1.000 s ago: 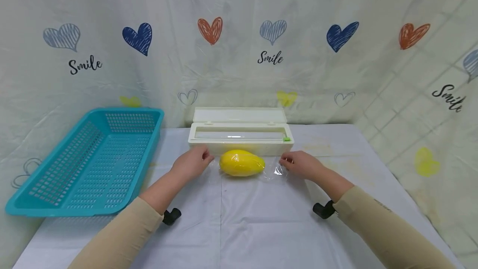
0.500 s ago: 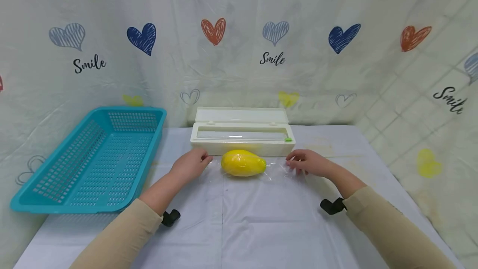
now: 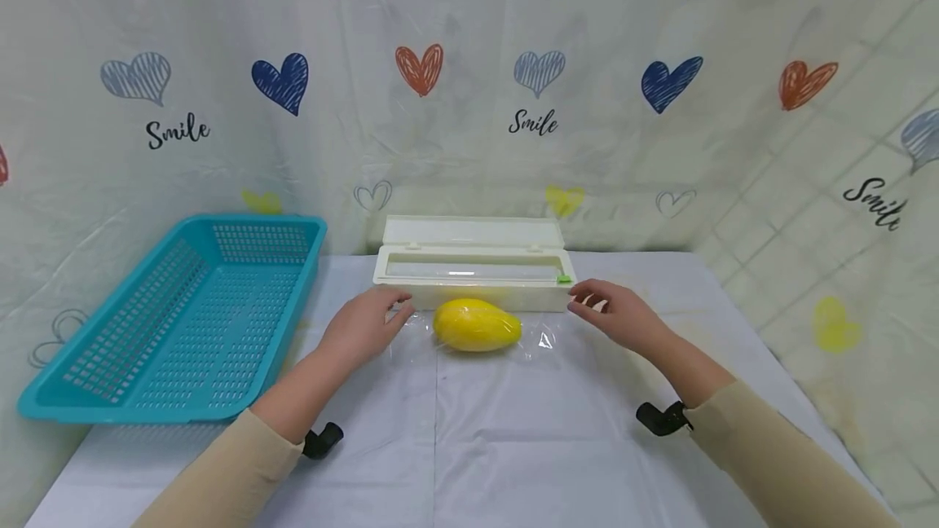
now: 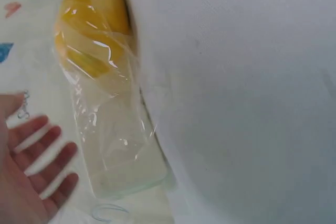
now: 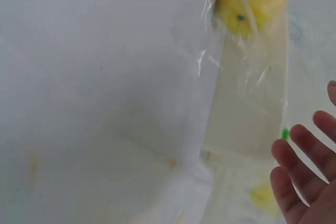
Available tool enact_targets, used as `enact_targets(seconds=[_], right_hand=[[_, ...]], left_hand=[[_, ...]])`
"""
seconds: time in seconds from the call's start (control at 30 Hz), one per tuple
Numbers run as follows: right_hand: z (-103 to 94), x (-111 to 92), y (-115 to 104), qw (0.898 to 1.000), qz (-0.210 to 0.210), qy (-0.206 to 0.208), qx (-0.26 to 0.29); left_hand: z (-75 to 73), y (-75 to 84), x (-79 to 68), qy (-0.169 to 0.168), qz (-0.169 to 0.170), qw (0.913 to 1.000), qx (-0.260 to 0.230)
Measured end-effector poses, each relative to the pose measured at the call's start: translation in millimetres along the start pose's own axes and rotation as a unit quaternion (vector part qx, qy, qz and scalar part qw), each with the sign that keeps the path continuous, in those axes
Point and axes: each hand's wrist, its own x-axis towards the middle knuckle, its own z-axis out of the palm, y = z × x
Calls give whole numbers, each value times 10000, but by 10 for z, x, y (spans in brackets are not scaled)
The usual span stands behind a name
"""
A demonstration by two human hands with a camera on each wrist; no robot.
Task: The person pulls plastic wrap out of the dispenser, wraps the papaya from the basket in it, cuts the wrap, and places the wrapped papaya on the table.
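Both left hand (image 3: 363, 327) and right hand (image 3: 620, 316), seemingly loose-fingered, flank the yellow fruit (image 3: 477, 325).

Fruit (image 3: 477, 325): bright yellow, in clear shiny wrap (image 3: 541, 341). Box (image 3: 513, 297) nr far edge of surface (image 3: 513, 438): off-white w/ green tab (image 3: 563, 279). Basket (image 3: 139, 415) at left edge: turq., grid of holes. Surface itself: pale lilac-white. Sleeves (image 3: 220, 471) beige, wrist cams (image 3: 663, 419) blk. Backdrop (image 3: 623, 6) past far edge: whitish, w/ red, navy, lt-blue & yellow hearts (image 3: 420, 70), blk "Smile" lettering (image 3: 533, 122).
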Motion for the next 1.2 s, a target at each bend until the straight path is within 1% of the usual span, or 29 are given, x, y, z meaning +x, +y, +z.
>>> enact_targets(seconds=[0.03,0.07,0.1,0.17,0.2,0.27,0.3,0.33,0.4,0.47,0.53,0.67,0.9,1.07,1.2], right_hand=[[13,-25,-80,9996,-255,95,-106],[39,-42,-152,9981,-543,155,-235],[70,-53,-222,9955,-843,168,-388],[151,-48,-329,9867,-1446,105,-738],[197,-34,-372,9806,-1725,61,-924],[286,13,-429,9670,-2209,-20,-1270],[326,39,-451,9614,-2367,-87,-1397],[365,69,-464,9559,-2534,-137,-1479],[425,123,-498,9480,-2739,-200,-1611],[473,173,-519,9430,-2871,-235,-1669],[518,222,-533,9382,-2985,-207,-1737],[592,287,-545,9353,-3040,-154,-1805],[667,318,-524,9425,-2836,-179,-1760],[696,343,-493,9486,-2718,-219,-1605],[703,361,-492,9530,-2644,-260,-1453]], left_hand=[[-8,22,-19,36,354,9993,94],[-9,44,-33,40,753,9969,221],[-4,69,-41,24,1154,9927,360],[27,106,-42,-4,1882,9799,655],[51,120,-35,-4,2188,9724,814],[98,154,-3,-52,2642,9584,1080],[120,171,18,-83,2772,9532,1206],[143,183,42,-128,2839,9498,1308],[182,203,92,-228,2899,9453,1478],[211,216,137,-332,2867,9444,1577],[232,223,167,-415,2791,9455,1625],[258,242,194,-525,2676,9501,1513],[288,239,220,-613,2479,9597,1177],[305,229,245,-789,2243,9664,978],[307,219,258,-926,2156,9678,916]])
